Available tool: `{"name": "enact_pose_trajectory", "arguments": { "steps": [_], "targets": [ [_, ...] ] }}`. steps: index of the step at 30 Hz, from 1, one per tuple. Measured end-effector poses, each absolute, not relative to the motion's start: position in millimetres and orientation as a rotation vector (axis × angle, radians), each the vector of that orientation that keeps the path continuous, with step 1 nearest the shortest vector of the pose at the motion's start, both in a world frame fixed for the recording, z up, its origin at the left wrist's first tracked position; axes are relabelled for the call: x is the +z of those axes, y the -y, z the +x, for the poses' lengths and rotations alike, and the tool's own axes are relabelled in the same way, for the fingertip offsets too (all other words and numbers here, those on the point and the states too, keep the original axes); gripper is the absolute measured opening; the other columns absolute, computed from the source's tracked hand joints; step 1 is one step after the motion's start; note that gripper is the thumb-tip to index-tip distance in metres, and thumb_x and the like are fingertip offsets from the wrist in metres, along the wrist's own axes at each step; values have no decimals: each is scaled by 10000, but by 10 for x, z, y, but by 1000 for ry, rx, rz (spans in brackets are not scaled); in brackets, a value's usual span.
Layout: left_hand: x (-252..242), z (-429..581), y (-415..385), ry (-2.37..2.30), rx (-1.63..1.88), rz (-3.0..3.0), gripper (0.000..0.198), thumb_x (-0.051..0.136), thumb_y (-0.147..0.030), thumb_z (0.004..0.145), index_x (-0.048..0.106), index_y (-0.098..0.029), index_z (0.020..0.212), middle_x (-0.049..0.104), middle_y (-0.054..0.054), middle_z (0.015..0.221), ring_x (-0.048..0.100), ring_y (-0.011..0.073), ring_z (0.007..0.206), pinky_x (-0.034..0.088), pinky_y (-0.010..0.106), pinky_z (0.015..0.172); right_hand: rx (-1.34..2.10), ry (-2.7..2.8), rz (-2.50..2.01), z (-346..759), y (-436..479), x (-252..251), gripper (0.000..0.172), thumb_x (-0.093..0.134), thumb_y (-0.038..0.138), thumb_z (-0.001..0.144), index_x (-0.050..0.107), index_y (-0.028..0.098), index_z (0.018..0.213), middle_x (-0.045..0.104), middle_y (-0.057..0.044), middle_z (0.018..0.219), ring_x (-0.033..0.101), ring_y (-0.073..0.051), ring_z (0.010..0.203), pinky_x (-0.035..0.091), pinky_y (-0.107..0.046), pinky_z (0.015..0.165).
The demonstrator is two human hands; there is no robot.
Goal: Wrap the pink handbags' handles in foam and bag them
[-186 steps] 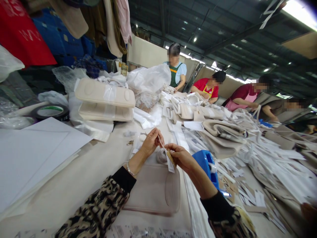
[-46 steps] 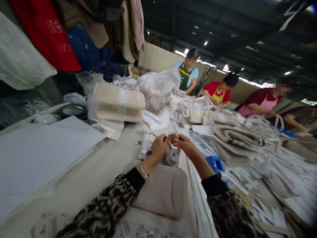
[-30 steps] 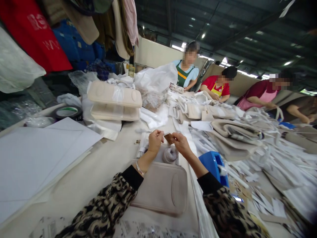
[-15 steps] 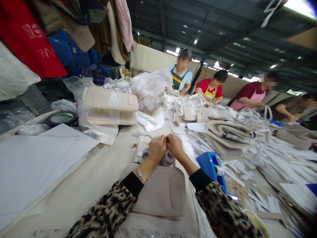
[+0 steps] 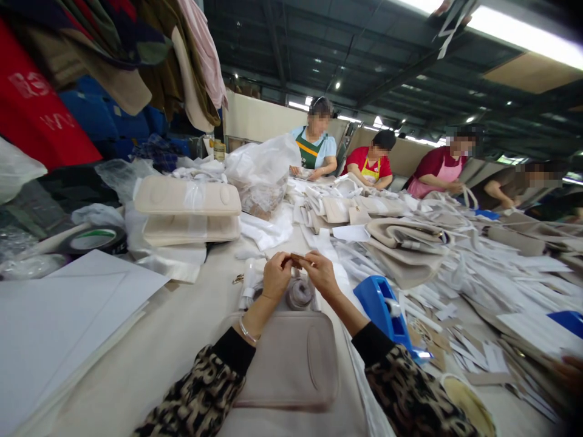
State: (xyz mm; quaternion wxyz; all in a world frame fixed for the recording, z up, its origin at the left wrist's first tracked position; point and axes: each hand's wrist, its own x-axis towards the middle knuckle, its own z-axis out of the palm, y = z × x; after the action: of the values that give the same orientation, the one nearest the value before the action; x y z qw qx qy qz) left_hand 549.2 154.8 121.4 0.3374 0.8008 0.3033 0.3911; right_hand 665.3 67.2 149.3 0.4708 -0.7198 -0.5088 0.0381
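Between the fingertips of my left hand (image 5: 276,276) and my right hand (image 5: 322,273) is a small flat brown piece (image 5: 297,260), pinched from both sides; its exact kind is not clear. Just below it sits a rolled grey-beige strap (image 5: 299,294), coiled up. A white-wrapped part (image 5: 249,282) with a gold-coloured metal clasp (image 5: 237,278) lies left of the roll. Nearest me, under my wrists, a beige bag panel (image 5: 285,361) with an oval stitched shape lies flat on the table.
A blue tape dispenser (image 5: 383,312) stands right of my right forearm. White sheets (image 5: 68,328) and a black tape roll (image 5: 93,239) lie left. Stacked beige bags (image 5: 189,197) stand behind. Bag parts and paper strips (image 5: 460,291) cover the right. Several co-workers (image 5: 316,142) work across the table.
My hands have drawn slightly apart, and the brown piece now shows between their fingertips. More of the coiled strap is visible. The whole view has shifted a little.
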Motion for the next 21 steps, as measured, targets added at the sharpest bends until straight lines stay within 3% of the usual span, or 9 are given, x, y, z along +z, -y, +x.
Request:
{"name": "enact_pose_trajectory", "arguments": {
  "steps": [3, 11, 17, 21],
  "targets": [
    [1176, 5505, -1540, -950, 908, 2151, 218, 456, -96, 853, 658, -170, 893, 702, 74, 852, 633, 193, 813, 429, 286, 735, 15, 1091, -1726, 6687, -602, 1536, 311, 531, 354, 830, 525, 182, 571, 499, 4, 696, 474, -138, 693, 359, -263, 667],
    [1092, 5589, -1586, -1058, 596, 2356, 267, 442, -76, 862, 666, -156, 983, 714, 123, 964, 648, 232, 929, 431, 313, 798, -23, 800, -1740, 6908, -549, 1603, 268, 496, 387, 811, 538, 176, 651, 512, 7, 706, 452, -145, 726, 369, -268, 713],
    [1118, 5584, -1615, -1002, 468, 2472, 265, 432, -95, 877, 646, -139, 1027, 704, 134, 1039, 637, 226, 1004, 440, 302, 846, 253, 712, -1864, 6947, -772, 1859, 158, 575, 230, 710, 600, 157, 572, 517, -7, 542, 514, -148, 653, 387, -243, 622],
    [1116, 5597, -1626, -994, 427, 2510, 279, 396, -100, 889, 633, -114, 1035, 696, 159, 1038, 643, 240, 996, 448, 311, 836, 519, 823, -1728, 6331, -205, 2253, 195, 564, 222, 766, 722, 147, 852, 637, -34, 706, 583, -137, 631, 461, -253, 616]
  ]
}}
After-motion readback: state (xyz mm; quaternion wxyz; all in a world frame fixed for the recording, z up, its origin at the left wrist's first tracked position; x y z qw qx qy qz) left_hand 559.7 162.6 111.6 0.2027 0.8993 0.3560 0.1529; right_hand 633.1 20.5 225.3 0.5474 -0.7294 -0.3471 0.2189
